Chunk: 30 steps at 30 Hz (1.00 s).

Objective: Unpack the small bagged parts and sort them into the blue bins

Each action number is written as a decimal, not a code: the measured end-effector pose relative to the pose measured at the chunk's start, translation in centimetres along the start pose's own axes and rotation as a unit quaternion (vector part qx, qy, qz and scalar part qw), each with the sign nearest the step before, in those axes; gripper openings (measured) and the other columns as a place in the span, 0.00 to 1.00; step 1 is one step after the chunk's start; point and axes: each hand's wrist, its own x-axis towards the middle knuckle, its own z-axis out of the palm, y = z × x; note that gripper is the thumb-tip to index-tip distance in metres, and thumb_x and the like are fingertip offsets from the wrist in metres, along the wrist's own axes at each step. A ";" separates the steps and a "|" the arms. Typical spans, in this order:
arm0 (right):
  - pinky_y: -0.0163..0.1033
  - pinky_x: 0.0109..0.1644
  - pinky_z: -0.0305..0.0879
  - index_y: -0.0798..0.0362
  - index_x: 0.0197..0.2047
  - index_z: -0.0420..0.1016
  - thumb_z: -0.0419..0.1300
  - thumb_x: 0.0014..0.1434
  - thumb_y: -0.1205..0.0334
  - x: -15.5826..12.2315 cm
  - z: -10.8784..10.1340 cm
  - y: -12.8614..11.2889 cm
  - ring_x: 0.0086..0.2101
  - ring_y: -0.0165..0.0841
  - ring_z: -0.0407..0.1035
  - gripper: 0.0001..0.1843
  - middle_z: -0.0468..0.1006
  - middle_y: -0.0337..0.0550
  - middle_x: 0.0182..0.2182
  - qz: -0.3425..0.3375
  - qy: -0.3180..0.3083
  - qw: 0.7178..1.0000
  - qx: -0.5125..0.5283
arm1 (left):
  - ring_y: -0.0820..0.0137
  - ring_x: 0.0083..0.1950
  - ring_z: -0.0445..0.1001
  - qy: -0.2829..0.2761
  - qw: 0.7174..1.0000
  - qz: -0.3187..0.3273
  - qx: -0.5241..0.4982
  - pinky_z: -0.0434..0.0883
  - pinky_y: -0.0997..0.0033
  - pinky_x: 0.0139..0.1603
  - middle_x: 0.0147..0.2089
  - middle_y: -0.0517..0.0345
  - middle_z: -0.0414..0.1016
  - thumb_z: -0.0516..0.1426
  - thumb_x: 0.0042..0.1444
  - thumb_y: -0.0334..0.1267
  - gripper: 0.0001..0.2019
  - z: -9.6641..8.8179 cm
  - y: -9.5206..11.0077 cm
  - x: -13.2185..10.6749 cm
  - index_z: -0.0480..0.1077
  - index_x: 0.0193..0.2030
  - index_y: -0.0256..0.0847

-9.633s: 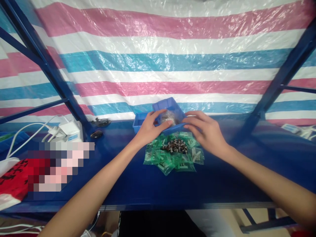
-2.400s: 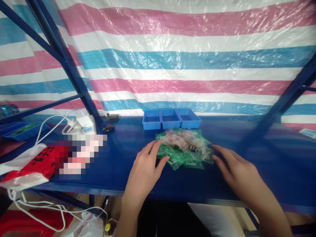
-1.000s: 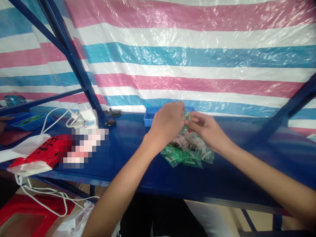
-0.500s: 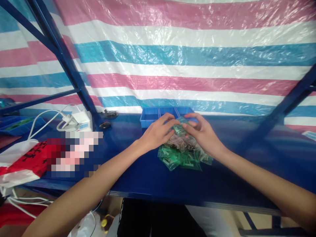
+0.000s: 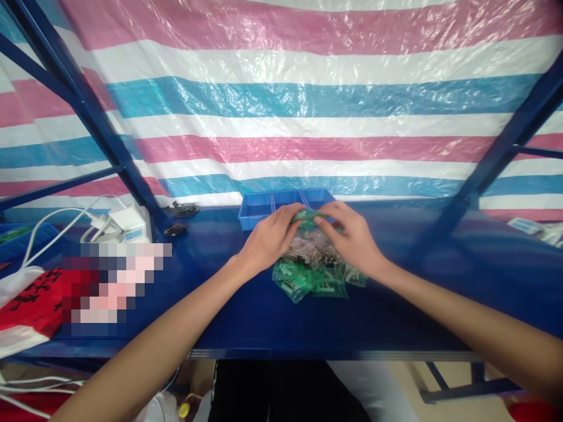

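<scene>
View: head camera, forward and down.
Left hand (image 5: 269, 239): fingertips pinched shut on left end of small green packet (image 5: 308, 215).
Right hand (image 5: 352, 239): fingertips pinched shut on right end of same packet.
Packet place: one, held just above pile of packets (image 5: 303, 280), just near of blue trays (image 5: 257, 206), mid-table.
Packet axis: long axis left to right, roughly level, one end toward each hand; contents too small to tell.
Pile: green packets below, clear packets (image 5: 313, 252) with metal parts on top; overlapped, count not readable.
Trays: three in a row, far side of blue table (image 5: 396, 316); right one partly hidden by fingers.
Left of scene: one white charger block (image 5: 125, 221) with cables, two small black items (image 5: 175, 230), one red and white bag (image 5: 21, 305).
Far: striped tarp (image 5: 308, 99).
</scene>
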 end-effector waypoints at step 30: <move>0.38 0.31 0.64 0.52 0.31 0.74 0.60 0.66 0.49 -0.4 0.6 -0.3 0.29 0.32 0.64 0.17 0.69 0.40 0.30 0.082 -0.053 0.987 0.129 | 0.70 0.39 0.74 0.036 0.999 -0.018 -0.024 0.75 0.69 0.35 0.57 0.45 0.67 0.53 0.71 0.41 0.21 0.1 0.5 0.1 0.56 0.68 0.45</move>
